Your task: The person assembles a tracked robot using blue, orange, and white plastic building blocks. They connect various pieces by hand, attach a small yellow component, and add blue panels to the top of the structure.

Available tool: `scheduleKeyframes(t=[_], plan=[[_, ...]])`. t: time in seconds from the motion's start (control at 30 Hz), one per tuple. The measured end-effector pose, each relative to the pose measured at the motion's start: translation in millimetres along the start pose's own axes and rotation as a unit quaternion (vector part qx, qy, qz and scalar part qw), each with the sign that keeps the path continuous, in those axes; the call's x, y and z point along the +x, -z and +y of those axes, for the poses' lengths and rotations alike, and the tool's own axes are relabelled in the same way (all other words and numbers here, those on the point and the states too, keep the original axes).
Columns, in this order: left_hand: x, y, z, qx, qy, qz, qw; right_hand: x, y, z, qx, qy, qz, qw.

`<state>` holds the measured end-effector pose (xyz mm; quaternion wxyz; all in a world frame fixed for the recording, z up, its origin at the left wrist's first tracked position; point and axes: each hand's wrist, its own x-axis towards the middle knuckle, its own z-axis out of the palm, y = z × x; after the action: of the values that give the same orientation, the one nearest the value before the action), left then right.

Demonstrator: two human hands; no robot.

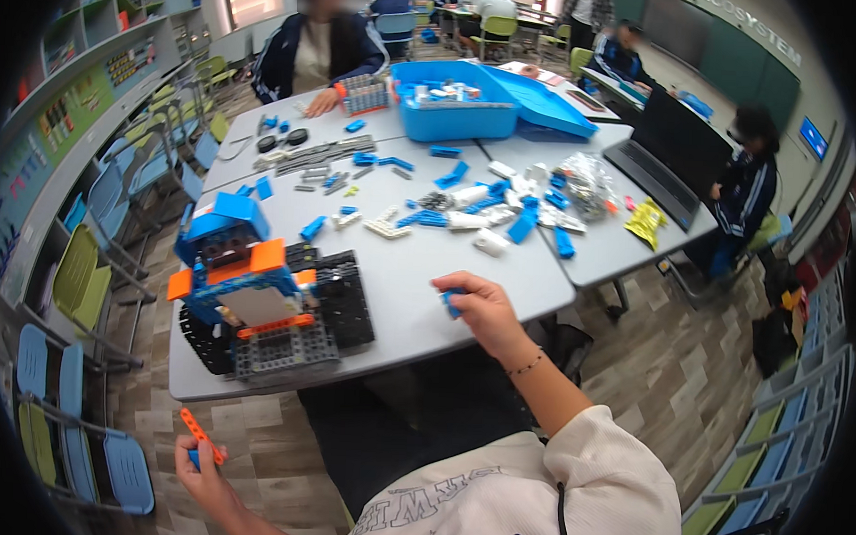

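Note:
My left hand (206,469), low and off the table's near left edge, is closed on an orange beam (194,425) with a row of holes; a bit of blue shows beside its fingers. Over the table's near edge, my right hand (488,315) pinches a small blue building piece (451,303), its exact kind partly hidden by the fingers. Left of that hand stands a tracked brick-built model (262,304) in blue, orange and black, touched by neither hand. Loose blue and white bricks (491,208) lie scattered beyond my right hand.
A blue bin (457,122) with pieces stands at the back, its blue lid (547,107) beside it. An open laptop (668,153), a clear bag (586,183) and a yellow wrapper (645,223) lie to the right. Grey beams (328,156) lie back left. A person (322,52) sits across.

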<state>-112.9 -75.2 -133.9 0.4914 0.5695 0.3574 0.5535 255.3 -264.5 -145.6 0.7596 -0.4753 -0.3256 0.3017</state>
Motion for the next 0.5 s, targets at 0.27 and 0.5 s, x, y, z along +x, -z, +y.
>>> scheduleKeyframes(t=[0.27,0.5], plan=[[-77.3,-75.0,23.4,-0.072,0.080,-0.261,0.959,-80.7,-5.1,-42.9,0.109,-0.009,-0.045,0.993],[-103.7,-120.6,26.4,-0.129,0.127,-0.382,0.906,-146.9,3.6,-60.4,0.120,0.034,-0.069,0.990]])
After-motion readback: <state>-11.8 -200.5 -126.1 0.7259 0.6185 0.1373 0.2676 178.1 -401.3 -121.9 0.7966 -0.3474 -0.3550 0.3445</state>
